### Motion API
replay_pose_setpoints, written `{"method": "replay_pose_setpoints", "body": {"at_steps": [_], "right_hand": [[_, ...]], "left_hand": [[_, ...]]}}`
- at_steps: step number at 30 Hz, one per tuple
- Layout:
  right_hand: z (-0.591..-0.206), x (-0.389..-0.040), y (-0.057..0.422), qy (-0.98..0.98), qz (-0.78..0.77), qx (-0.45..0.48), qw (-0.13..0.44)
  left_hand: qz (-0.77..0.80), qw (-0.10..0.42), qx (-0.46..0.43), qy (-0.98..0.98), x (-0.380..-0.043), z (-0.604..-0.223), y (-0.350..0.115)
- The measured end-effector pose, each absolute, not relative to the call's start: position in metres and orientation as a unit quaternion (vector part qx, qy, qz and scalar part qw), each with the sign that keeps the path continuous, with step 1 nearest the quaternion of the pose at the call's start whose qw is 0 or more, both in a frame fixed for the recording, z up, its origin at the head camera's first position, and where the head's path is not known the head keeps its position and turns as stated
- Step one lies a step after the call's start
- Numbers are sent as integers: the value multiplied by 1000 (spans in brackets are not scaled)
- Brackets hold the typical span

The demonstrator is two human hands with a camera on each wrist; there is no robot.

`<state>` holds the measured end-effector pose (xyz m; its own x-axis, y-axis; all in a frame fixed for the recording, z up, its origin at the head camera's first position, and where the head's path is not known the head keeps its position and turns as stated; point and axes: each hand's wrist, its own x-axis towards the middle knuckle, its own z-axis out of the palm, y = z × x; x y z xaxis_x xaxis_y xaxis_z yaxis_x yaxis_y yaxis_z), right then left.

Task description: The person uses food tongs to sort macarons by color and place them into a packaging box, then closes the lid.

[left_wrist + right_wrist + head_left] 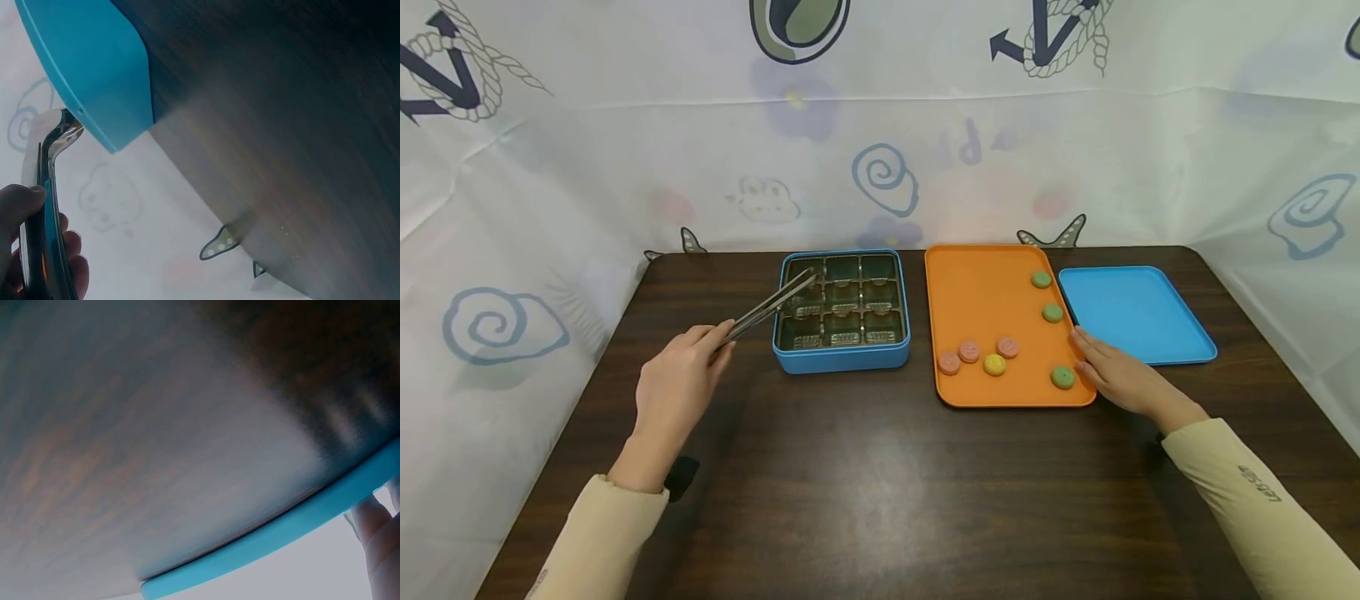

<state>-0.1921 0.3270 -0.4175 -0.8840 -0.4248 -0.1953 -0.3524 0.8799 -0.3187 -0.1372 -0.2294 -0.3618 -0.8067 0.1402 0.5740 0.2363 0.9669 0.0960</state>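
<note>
The metal tongs (771, 307) slant in from the left, their tips over the far-left compartment of the blue divided box (841, 361), with the left hand's (676, 383) thumb and fingers curled around their handle end. To the box's right, an orange tray (977, 292) carries three pink discs (968, 351) and a yellow disc (995, 364) towards its near left, and three green discs (1052, 312) along its right side. The right hand (1123, 377), fingers extended and grasping nothing, rests against that tray's right edge, beside a flat blue tray (1131, 308) on the dark desk (850, 483).
</note>
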Motion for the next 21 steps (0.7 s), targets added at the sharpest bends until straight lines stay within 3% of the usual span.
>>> {"method": "replay_pose_setpoints", "body": {"at_steps": [21], "right_hand": [[-418,-195,328,966,-94,-201,132]], "left_hand": [[-99,248,-92,-959,-151,-369,-225]]}}
